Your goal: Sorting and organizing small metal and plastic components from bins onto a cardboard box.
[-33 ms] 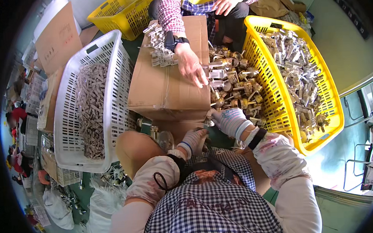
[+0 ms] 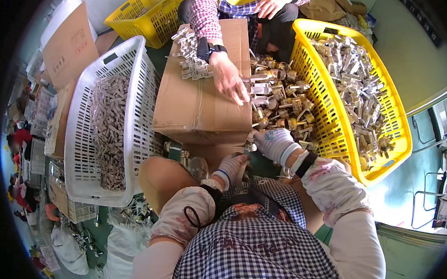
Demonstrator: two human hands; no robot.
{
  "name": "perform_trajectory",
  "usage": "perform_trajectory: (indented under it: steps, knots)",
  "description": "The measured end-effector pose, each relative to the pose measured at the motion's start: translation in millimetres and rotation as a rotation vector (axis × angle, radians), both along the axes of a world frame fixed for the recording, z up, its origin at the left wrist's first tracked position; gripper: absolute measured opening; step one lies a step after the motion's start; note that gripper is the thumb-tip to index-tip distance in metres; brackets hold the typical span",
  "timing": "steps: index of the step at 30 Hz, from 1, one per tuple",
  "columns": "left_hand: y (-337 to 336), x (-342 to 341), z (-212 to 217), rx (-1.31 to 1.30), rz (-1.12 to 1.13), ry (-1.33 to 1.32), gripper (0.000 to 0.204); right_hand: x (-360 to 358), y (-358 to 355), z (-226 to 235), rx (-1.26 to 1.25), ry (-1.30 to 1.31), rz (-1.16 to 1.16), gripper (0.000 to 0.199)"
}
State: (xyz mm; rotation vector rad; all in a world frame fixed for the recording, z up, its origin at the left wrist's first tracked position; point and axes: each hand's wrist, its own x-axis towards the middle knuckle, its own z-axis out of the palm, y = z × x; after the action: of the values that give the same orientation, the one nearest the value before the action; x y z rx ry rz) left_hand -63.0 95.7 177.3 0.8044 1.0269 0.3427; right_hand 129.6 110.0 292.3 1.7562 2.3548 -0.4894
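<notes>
My left hand [image 2: 231, 169], in a pale striped knit glove, is closed just below the near end of a cardboard box [image 2: 202, 108]. What its curled fingers hold, if anything, is hidden. My right hand [image 2: 275, 144], gloved alike, pinches at the box's near right corner. A small shiny metal part [image 2: 251, 147] shows under its fingertips, only partly visible. Beyond it lies a heap of brass-coloured round metal fittings [image 2: 284, 94] with silver levers. Across the box, a co-worker's bare hand [image 2: 228, 82] reaches to silver clip-like pieces [image 2: 259, 89] at the right edge.
More silver pieces [image 2: 195, 66] lie on the box top at the far left. A white basket [image 2: 135, 108] of small grey parts stands left. On the right is a yellow basket [image 2: 326, 100] full of metal parts. Another yellow basket [image 2: 161, 25] is at the back.
</notes>
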Motion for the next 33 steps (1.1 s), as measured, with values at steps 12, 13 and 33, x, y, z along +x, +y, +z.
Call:
perform_trajectory:
  steps: [12,13,33]
  knots:
    - [-7.4,-3.3,37.2,-0.183,0.092,-0.015,0.031,22.9,6.5,-20.7,0.042,0.051,0.02,0.029]
    - [-4.1,-7.4,29.0,-0.094,0.008,0.071,0.031,17.9,2.7,-13.1,0.043,0.055,0.033,0.029]
    - [17.3,-4.8,110.9,-0.049,0.088,-0.163,0.033,20.2,2.0,21.5,-0.077,0.061,0.015,0.029]
